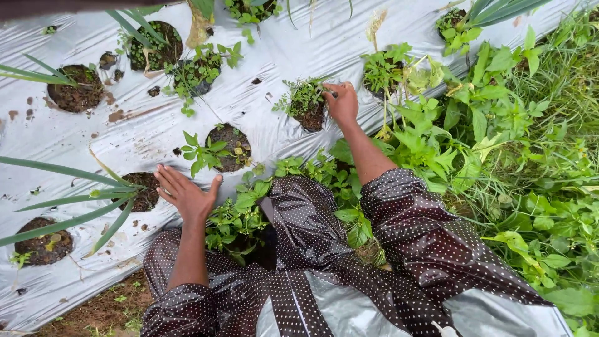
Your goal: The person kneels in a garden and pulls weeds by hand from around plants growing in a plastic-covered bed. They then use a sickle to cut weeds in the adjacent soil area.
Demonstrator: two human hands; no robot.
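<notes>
My left hand (185,193) lies flat with fingers spread on the silver plastic mulch sheet (274,56), beside a soil hole (145,190) with long green leaves. My right hand (342,103) reaches forward and pinches at small weeds (304,97) growing in another soil hole; its fingers are closed around the stems. Both arms wear dark sleeves with white dots.
Several round planting holes with soil and small plants dot the sheet, such as one hole (228,148) in the middle and one hole (76,88) at the left. Dense green weeds and grass (511,143) fill the right side. Bare soil (100,312) shows at the sheet's near edge.
</notes>
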